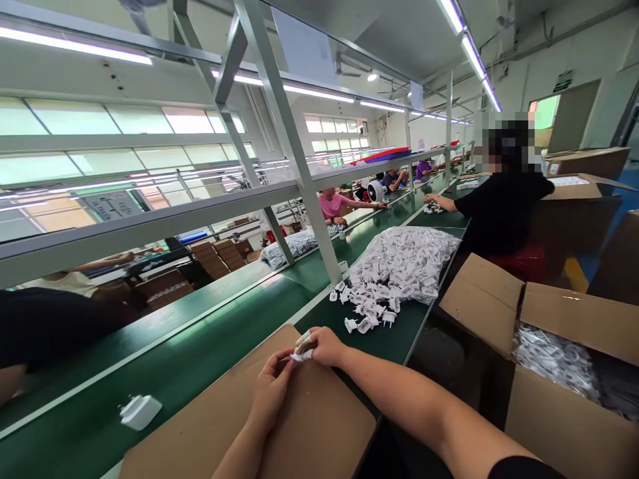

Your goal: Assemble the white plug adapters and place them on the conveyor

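My left hand (270, 384) and my right hand (325, 346) meet above a sheet of brown cardboard (319, 426). Between their fingertips is a small white plastic part (301, 356), pinched from both sides and mostly covered by the fingers. Pale coverings wrap some of the right fingers. Just beyond the hands, loose white plug parts (372, 309) spill from a clear plastic bag (407, 256) full of similar pieces. A white plug adapter (141, 412) with two pins lies on the green conveyor belt (214, 359) to the left.
A grey metal frame (284, 120) rises over the belt. An open carton (559, 399) with bagged white parts stands at the right. A person in black (514, 206) sits farther along the bench; another in pink (333, 206) works across the belt. A dark sleeve (60, 326) shows at the left.
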`<state>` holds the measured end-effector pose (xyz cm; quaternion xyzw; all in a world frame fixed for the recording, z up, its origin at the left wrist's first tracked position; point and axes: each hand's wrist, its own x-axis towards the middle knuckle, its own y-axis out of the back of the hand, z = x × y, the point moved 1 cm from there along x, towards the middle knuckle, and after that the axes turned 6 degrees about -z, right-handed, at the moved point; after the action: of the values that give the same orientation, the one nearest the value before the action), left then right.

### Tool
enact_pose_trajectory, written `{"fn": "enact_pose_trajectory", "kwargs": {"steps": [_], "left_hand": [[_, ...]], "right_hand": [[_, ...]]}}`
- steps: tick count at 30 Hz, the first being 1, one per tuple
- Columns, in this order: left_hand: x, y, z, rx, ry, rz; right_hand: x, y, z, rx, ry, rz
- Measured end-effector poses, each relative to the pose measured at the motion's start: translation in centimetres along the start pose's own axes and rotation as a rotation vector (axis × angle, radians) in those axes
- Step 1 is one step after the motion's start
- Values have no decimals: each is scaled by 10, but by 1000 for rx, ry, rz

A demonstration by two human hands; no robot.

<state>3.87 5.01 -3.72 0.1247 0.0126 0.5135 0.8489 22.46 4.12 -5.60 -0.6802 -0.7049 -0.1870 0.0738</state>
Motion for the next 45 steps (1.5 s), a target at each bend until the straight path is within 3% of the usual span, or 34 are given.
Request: {"fn": "enact_pose_trajectory", "kwargs": {"steps": [10,14,18,23,28,32,39,45], "left_hand": [[-2,-1,-2,27,22,88],[-6,-2,2,123,-109,140],[-13,-7,11,325,-332,192],[-16,-15,19,432,-547,228],[-14,-14,16,445,-403,335],[-13,-11,14,449,-277,291],[-16,-13,20,421,-340,163],[-25,-12,24,508,-285,217]], "right_hand": [[3,-9,0,168,-49,78],[2,-7,-10,337,-140,95],[0,-7,-16,463,-232,112],[-2,-8,-21,527,-309,36],[0,-6,-23,533,-319,50],[1,-6,-24,538,-334,57],[-2,-8,-25,519,-363,69],[-7,-13,-27,503,-359,48]]}}
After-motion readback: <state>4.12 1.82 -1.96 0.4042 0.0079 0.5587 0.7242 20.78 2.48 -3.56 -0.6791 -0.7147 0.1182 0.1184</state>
